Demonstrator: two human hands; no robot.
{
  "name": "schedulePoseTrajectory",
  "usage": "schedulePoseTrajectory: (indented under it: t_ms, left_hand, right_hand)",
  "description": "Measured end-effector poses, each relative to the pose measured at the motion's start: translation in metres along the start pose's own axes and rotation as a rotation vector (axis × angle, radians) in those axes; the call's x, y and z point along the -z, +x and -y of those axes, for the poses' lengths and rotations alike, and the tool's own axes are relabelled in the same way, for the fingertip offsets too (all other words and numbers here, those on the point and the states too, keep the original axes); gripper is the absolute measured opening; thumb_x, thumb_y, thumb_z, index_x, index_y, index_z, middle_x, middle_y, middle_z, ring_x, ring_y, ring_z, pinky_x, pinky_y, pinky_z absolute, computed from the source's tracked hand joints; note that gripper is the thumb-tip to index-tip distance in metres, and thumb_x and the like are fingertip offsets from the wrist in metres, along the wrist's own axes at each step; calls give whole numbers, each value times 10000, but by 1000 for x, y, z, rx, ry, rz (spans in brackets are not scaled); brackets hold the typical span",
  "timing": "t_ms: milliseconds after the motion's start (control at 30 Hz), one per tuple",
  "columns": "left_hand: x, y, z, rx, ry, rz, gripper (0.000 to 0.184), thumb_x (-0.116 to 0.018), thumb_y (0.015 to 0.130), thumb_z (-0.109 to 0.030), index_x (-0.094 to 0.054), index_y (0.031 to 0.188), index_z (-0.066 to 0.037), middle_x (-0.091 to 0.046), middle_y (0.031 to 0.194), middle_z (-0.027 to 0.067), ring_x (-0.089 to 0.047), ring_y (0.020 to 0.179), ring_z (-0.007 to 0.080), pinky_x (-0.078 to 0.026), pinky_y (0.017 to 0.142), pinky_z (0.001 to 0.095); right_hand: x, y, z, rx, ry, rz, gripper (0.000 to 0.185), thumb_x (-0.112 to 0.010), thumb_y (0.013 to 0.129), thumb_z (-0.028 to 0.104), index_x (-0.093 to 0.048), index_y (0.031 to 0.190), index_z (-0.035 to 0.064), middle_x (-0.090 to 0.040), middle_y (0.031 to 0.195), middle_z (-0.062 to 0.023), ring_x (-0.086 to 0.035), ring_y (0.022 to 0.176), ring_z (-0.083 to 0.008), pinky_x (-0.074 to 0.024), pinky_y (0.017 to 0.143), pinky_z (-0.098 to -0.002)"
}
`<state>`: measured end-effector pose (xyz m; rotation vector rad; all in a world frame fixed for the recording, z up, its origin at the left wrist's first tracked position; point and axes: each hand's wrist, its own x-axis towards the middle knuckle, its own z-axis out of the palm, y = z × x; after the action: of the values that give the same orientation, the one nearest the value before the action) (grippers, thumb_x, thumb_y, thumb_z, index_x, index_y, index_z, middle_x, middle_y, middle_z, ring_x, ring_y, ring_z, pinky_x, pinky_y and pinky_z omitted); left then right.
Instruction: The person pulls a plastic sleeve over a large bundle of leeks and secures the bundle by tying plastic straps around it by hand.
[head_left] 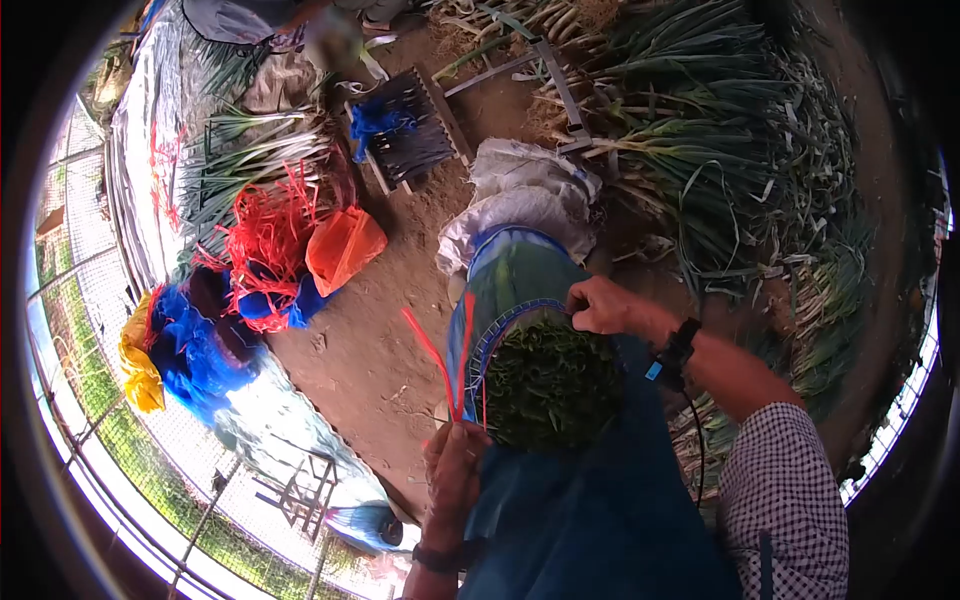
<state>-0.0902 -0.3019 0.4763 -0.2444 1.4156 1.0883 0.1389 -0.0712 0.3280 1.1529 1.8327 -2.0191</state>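
A bundle of green leaves (550, 385), seen end-on, rests in front of my body, with a blue-edged mesh band (500, 325) around its upper left side. My left hand (455, 460) is closed at the bundle's lower left, pinching a red plastic strip (468, 350) whose ends stick up above the fingers. My right hand (600, 305) is closed at the bundle's upper right edge, by the band; anything between its fingers is too small to make out.
White sacks (520, 190) lie ahead. Piles of long green onions (690, 140) lie at the right. Red strips (270, 240), an orange bag (345, 248) and blue netting (195, 345) lie left. A slatted rack (410, 130) stands ahead, near a person (240, 18).
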Motion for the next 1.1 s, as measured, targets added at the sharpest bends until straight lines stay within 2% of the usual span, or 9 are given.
schedulePoseTrajectory:
  t_ms: [133,400,467,567,633,767,833,967,1100]
  left_hand:
    - [-3,2,2,5,-30,-9,275,-518,1002,-285,-623,955,-35,-601,757,29,-449,623,52,-342,568,206]
    - [-2,-30,-5,-59,57,-95,287,-515,1007,-254,-622,891,-14,-459,615,-27,-401,563,51,-332,531,210]
    - [3,-37,-10,-11,112,-55,275,-524,998,-257,-630,914,-18,-573,732,26,-454,624,56,-351,576,209]
    - [1,-51,-18,-3,175,-51,277,-525,995,-254,-631,916,-10,-631,788,58,-512,672,73,-382,615,219]
    - [-7,-46,-26,-58,168,-25,293,-523,995,-253,-624,900,5,-627,773,66,-561,712,101,-416,650,238]
    - [-31,-23,-54,-94,343,57,298,-528,991,-263,-615,920,12,-610,713,64,-467,576,60,-342,552,195]
    - [-35,-7,-66,-119,389,132,296,-526,989,-270,-619,919,3,-611,717,60,-451,584,54,-329,555,202]
    - [-53,12,-96,-111,623,209,288,-537,983,-280,-622,936,-9,-609,714,47,-460,612,54,-325,569,213]
    - [-66,22,-95,-222,904,261,262,-535,985,-282,-618,950,-36,-598,698,39,-455,597,56,-322,556,208]
  right_hand:
    - [-9,-12,3,-158,165,-22,205,-655,767,197,-621,760,-5,-550,608,-64,-515,589,-139,-389,517,-406]
    - [-39,-52,31,32,-155,-82,152,-604,775,141,-580,689,19,-589,614,-176,-581,587,-367,-409,537,-465]
    - [-37,-47,34,111,-244,-117,144,-607,774,139,-582,694,23,-601,626,-177,-587,600,-372,-427,551,-455]
    - [1,-38,40,213,-276,-36,163,-625,832,144,-629,801,-16,-625,659,-122,-601,604,-194,-451,562,-381]
    - [33,-53,35,213,83,-294,169,-590,896,138,-639,932,-19,-647,747,-72,-588,622,-148,-466,570,-341]
    - [77,-156,-32,107,520,-1023,204,-599,922,182,-643,1017,6,-649,781,-31,-542,592,-63,-445,514,-250]
    - [36,-226,-73,-147,521,-1322,204,-598,925,191,-642,1003,8,-651,777,-40,-542,571,-72,-447,494,-260]
    - [-103,-282,-113,-537,719,-1348,190,-625,883,158,-645,980,-4,-647,761,-45,-570,593,-96,-459,525,-263]
    - [-217,-202,-129,-368,856,-1126,185,-634,865,160,-655,940,-7,-638,732,-56,-574,577,-102,-459,524,-264]
